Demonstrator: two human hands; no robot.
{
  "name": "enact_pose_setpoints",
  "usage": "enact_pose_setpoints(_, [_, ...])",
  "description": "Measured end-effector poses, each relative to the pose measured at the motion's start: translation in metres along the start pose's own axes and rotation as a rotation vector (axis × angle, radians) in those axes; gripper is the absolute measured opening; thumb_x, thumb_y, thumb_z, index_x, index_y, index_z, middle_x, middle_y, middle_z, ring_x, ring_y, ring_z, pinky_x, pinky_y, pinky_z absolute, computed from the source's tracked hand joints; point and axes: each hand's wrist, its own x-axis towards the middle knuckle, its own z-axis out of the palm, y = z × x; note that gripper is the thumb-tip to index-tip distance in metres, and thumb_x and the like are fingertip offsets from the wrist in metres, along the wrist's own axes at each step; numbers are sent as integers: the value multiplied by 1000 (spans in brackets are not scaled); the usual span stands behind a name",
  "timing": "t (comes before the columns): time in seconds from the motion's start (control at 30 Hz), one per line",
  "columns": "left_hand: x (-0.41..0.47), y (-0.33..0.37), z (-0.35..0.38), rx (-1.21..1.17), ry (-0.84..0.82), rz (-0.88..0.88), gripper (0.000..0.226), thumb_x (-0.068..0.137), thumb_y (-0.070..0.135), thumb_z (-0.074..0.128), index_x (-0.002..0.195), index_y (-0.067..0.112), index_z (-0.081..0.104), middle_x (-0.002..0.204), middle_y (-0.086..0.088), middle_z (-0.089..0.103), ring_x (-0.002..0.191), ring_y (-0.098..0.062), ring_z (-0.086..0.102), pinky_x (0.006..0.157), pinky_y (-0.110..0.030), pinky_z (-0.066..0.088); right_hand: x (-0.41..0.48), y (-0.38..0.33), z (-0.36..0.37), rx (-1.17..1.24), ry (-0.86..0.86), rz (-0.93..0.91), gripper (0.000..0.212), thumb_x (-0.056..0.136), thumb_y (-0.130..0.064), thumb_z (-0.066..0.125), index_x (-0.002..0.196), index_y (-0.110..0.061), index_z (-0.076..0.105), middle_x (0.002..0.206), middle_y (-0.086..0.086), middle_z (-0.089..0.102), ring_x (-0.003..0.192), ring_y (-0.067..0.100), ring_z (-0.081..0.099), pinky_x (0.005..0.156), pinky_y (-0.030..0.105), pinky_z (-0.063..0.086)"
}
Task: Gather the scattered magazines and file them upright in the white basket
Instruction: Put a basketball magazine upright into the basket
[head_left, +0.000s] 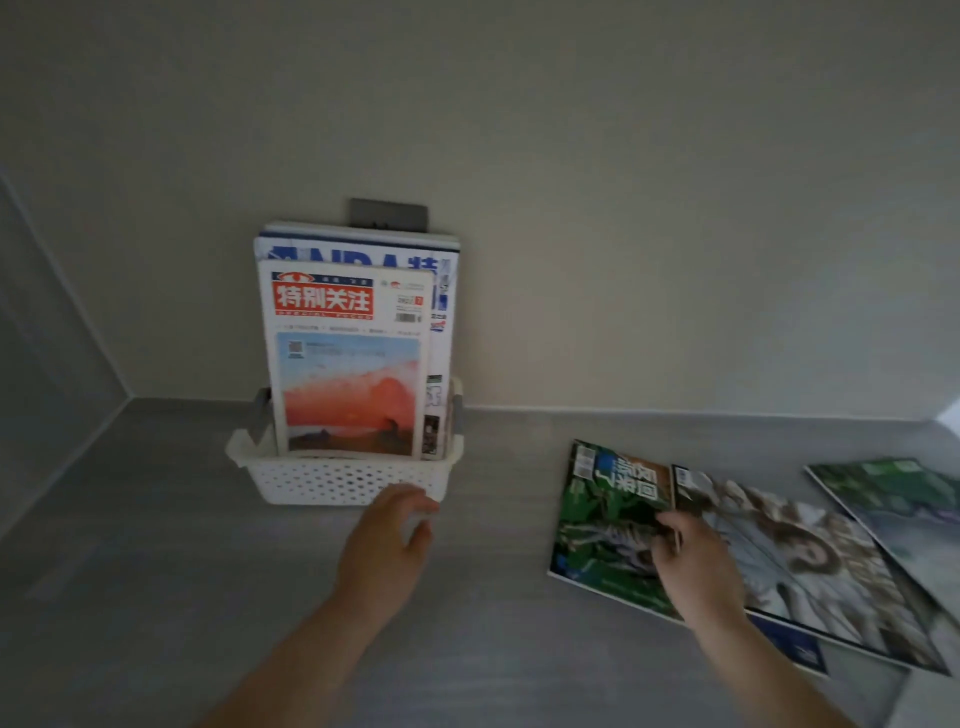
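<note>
- The left hand (387, 540) is held over the grey counter (156, 571), fingers loosely spread with the thumb apart; nothing is held. The blurred fingertips are just at the front of the white basket (337, 480), and contact cannot be told.
- The right hand (696, 561) is laid on the green magazine (597, 525), fingers curled together at its right edge; whether the edge is pinched cannot be told.
- A portrait-cover magazine (810, 561) is seen flat beside it, and a third magazine (893, 493) further right.
- In the basket, against the wall, a red-titled magazine (348, 364) is stood upright before a blue-titled magazine (363, 249).
</note>
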Motion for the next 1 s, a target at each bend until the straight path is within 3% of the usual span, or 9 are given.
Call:
enact_pose_setpoints(0.1, [-14,15,43,15,-138,-71,23,86,6,52,107,7,61,128,-7,52,121,-16,46,83,-4,23,-10,59,-15,-240,-47,94,31,90,-22,46,119,-13,51,129,10,54,120,28,46,98,34,37])
enact_pose_setpoints(0.2, [-15,30,79,-62,-234,-200,28,86,3,51,113,4,56,128,-12,54,110,-17,52,72,-5,34,-24,104,-23,-339,-137,82,51,93,-40,37,137,-17,29,151,6,25,140,21,20,112,31,22])
enact_pose_setpoints(0.33, [-7,57,118,-33,-330,-317,31,87,12,50,118,9,52,126,-13,56,103,-22,56,71,-22,41,-36,131,-23,-272,-90,-8,110,64,-80,-12,139,-9,26,151,12,15,141,29,18,114,38,17])
enact_pose_setpoints(0.47, [10,76,147,25,-327,-325,24,86,12,50,109,8,55,111,-20,61,84,-18,51,57,-24,30,-30,145,-17,-274,-146,16,64,92,-49,24,144,-19,2,155,4,-8,143,18,-8,116,32,-1])
enact_pose_setpoints(0.53, [19,81,155,41,-311,-351,28,85,13,51,111,3,55,102,-21,62,85,-24,55,62,-30,37,-29,149,-13,-258,-138,-3,63,93,-47,25,144,-21,1,155,4,-9,143,18,-10,116,31,-4])
enact_pose_setpoints(0.67, [42,86,162,51,-270,-445,30,87,16,51,101,-10,59,112,-31,59,102,-38,57,79,-36,44,-26,157,-8,-298,-131,-36,64,92,-49,22,143,-20,-3,155,6,-12,142,20,-13,115,33,-7])
enact_pose_setpoints(0.73, [53,84,161,7,-256,-525,37,88,20,52,102,-14,58,116,-32,57,106,-38,55,79,-35,42,-25,158,-8,-309,-133,-50,69,88,-58,9,143,-20,-6,154,5,-17,142,21,-15,115,33,-9])
enact_pose_setpoints(0.83, [62,89,160,-119,-258,-619,40,85,18,58,109,-13,55,120,-28,57,103,-36,56,73,-27,38,-26,156,-10,-338,-165,-53,114,45,-69,-42,142,-20,-10,146,1,-26,141,22,-17,114,34,-10])
enact_pose_setpoints(1.0, [63,107,156,-209,-421,-638,19,87,8,52,101,-4,56,73,-12,61,52,-19,60,39,-23,48,-27,159,-9,-351,-175,-54,120,37,-67,-47,141,-21,-12,147,5,-27,136,20,-27,111,32,-13])
